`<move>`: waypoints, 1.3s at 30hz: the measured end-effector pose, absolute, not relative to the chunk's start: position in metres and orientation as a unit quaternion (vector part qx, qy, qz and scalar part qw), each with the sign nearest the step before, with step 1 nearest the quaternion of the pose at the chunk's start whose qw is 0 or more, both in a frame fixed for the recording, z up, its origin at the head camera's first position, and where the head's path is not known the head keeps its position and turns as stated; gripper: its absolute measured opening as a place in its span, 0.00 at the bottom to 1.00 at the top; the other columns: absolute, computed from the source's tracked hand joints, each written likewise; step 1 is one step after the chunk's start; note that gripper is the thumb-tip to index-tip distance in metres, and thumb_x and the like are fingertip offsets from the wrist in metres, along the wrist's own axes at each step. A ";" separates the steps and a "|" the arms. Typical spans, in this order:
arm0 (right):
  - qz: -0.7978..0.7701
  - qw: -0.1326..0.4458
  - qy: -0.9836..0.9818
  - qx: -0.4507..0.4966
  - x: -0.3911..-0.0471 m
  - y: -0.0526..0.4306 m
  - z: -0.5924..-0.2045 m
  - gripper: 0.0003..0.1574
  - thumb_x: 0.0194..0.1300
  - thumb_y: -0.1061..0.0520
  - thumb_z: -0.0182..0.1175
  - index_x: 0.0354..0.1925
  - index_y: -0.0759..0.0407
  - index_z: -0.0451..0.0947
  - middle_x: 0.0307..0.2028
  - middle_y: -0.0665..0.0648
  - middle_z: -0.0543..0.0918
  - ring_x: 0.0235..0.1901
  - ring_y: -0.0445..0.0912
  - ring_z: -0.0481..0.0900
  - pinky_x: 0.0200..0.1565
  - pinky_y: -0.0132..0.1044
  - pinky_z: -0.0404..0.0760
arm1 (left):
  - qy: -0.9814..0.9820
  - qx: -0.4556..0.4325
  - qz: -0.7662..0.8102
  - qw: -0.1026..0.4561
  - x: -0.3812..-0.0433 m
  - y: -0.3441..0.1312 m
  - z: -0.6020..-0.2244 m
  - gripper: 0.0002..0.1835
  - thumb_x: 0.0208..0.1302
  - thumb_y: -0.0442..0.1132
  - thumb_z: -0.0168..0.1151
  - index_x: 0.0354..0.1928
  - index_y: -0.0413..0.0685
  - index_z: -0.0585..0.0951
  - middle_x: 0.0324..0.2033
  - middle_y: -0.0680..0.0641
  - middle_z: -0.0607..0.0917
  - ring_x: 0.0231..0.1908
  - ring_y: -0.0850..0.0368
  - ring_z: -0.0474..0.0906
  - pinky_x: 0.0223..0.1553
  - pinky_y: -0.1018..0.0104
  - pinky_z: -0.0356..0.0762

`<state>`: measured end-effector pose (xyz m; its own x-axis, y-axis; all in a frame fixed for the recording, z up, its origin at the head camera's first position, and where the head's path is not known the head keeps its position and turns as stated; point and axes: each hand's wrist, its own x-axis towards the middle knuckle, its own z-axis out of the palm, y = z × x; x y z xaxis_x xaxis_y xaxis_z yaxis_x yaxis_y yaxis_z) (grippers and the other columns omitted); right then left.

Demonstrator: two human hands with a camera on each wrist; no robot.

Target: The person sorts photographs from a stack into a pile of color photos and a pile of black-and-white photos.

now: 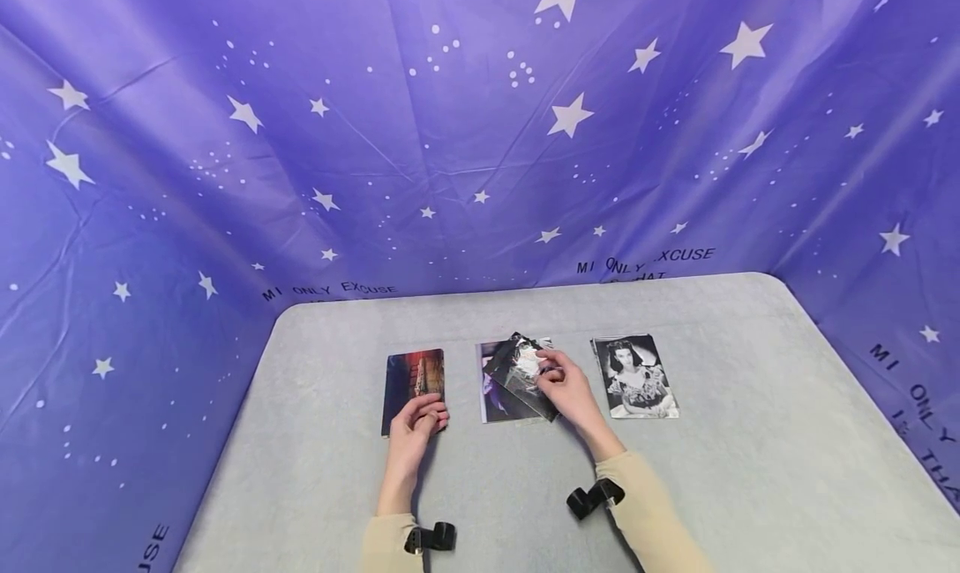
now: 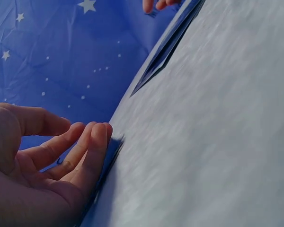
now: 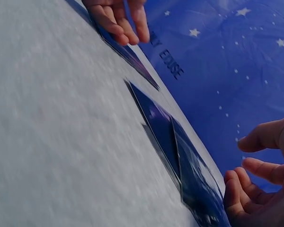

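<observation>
Toward the left of the table lies a stack of dark photo cards [image 1: 415,373] with a red and orange picture on top. My left hand [image 1: 417,427] rests at its near right corner, fingers loosely bent and thumb apart from them. In the middle, a black-and-white photo card [image 1: 517,364] lies turned askew over a purple-toned photo card [image 1: 491,406]. My right hand [image 1: 564,387] is at the askew card's right side. The right wrist view shows a gap between that hand's thumb [image 3: 260,137] and fingers, with the glossy card [image 3: 196,175] beside the fingertips.
A third stack, topped by a black-and-white portrait photo [image 1: 636,377], lies to the right on the grey cloth-covered table [image 1: 300,473]. Purple curtains [image 1: 450,139] with white stars enclose the table's back and sides. Each wrist carries a black strap device [image 1: 431,538].
</observation>
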<state>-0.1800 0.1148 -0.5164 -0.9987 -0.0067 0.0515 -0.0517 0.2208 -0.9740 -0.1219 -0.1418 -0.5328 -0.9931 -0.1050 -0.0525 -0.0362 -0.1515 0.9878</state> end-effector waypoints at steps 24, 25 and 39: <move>0.632 0.034 -0.774 0.010 -0.188 0.154 -0.522 0.30 0.59 0.73 0.59 0.60 0.76 0.67 0.54 0.76 0.74 0.56 0.64 0.71 0.61 0.51 0.66 | -0.566 0.033 -0.822 -0.059 -0.127 -0.045 -0.538 0.21 0.63 0.21 0.53 0.58 0.23 0.68 0.53 0.27 0.75 0.48 0.44 0.78 0.50 0.61 0.78; 0.637 0.029 -0.770 0.011 -0.188 0.154 -0.521 0.30 0.59 0.73 0.58 0.60 0.76 0.66 0.54 0.77 0.73 0.57 0.64 0.70 0.61 0.51 0.65 | -0.562 0.034 -0.824 -0.060 -0.127 -0.044 -0.537 0.21 0.62 0.21 0.53 0.58 0.23 0.67 0.54 0.27 0.74 0.48 0.43 0.78 0.50 0.61 0.77; 0.632 -0.020 -0.774 0.027 -0.176 0.150 -0.499 0.39 0.57 0.75 0.59 0.66 0.77 0.59 0.57 0.79 0.69 0.56 0.69 0.69 0.60 0.52 0.68 | -0.524 0.031 -0.849 -0.060 -0.129 -0.045 -0.534 0.31 0.54 0.21 0.51 0.63 0.26 0.60 0.63 0.26 0.63 0.54 0.35 0.74 0.52 0.60 0.76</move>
<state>-0.1757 0.1502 -0.4988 -0.9977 -0.0681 0.0033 -0.0169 0.1998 -0.9797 -0.1292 -0.0450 -0.5338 -0.9910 0.0696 -0.1145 -0.1336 -0.4436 0.8862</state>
